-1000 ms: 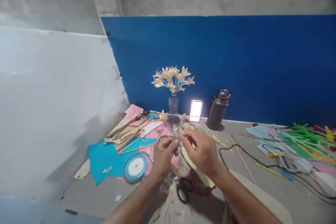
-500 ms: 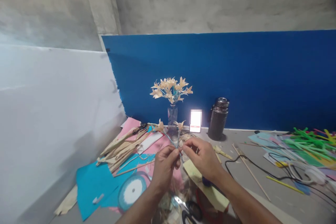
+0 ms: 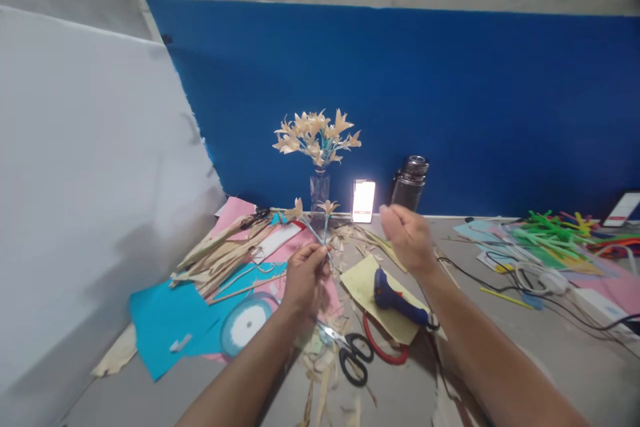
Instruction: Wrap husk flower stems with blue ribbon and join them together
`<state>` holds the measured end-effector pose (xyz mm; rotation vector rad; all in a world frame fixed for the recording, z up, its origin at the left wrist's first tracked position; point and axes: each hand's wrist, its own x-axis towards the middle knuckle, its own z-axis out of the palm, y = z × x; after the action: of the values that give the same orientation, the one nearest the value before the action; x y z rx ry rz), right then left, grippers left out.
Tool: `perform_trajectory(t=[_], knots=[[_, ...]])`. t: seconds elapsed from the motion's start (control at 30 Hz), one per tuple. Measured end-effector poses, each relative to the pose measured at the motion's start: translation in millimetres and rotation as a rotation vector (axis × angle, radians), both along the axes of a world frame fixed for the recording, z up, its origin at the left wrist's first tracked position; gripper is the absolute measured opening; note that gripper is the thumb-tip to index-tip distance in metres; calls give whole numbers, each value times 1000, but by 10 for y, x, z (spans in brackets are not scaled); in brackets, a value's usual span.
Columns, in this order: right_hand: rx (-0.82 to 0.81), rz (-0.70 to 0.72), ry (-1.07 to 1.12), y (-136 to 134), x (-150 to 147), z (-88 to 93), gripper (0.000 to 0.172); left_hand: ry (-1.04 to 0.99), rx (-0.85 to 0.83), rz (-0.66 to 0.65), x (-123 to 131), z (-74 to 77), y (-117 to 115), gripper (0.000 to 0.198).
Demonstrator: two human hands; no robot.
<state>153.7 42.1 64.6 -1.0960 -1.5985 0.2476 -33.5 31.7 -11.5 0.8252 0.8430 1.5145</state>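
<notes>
My left hand [image 3: 303, 273] is closed on the thin blue stems of two small cream paper flowers [image 3: 313, 210], held upright over the table. My right hand [image 3: 407, 235] hovers to the right of them, away from the stems, its fingers curled in a loose pinch; what it holds, if anything, is too small to make out. Behind the held flowers stands a glass vase [image 3: 319, 188] with a bunch of the same cream flowers [image 3: 315, 135]. A blue glue gun [image 3: 397, 297] lies on yellow paper [image 3: 365, 283] below my right hand.
Black-handled scissors [image 3: 350, 355], a ribbon spool [image 3: 243, 330], cyan paper [image 3: 165, 323] and dried leaf strips [image 3: 220, 257] lie near me. A lit phone [image 3: 363, 201] and a dark flask [image 3: 409, 183] stand against the blue board [image 3: 450, 100]. Cables [image 3: 540, 280] and green pipe cleaners [image 3: 555, 227] lie at right.
My right hand has let go of the stems and pulled away up and to the right. The left hand keeps the flowers. The view has tilted down and right, which uncovers the glue gun.
</notes>
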Motion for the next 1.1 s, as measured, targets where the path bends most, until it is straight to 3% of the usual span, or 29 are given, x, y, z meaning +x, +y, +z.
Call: perform_trajectory(t=[0.1,0.23,0.3,0.4,0.5,0.57,0.63,0.73,0.83,1.1], knots=[[123,-39,122,31,133,80,49,-47,-25,-15,-16,-65,58,27],[204,-101,189,103,250,187,36,-55,-79,-44,-35,-175,134,25],[151,-113,89,120,296,248,33,-60,-115,-65,-38,-212,148,23],[-110,-47,-328,61,391,265,28,-71,-199,-151,-30,-232,132,21],[-532,-12,-831,-101,523,63,24,-83,-227,-210,-18,-238,104,20],[-713,23,-995,-223,616,-183,27,-83,-202,-206,-12,-248,97,20],[-748,22,-1026,-322,691,-441,36,-76,-184,-189,-9,-261,103,21],[-748,2,-1035,-382,748,-711,32,-63,-178,-153,-13,-273,118,23],[-725,-45,-1023,-312,798,-793,23,-47,-183,-121,-18,-269,128,25],[-742,-240,-1033,44,1189,-713,17,-31,-197,-83,-19,-260,128,26]])
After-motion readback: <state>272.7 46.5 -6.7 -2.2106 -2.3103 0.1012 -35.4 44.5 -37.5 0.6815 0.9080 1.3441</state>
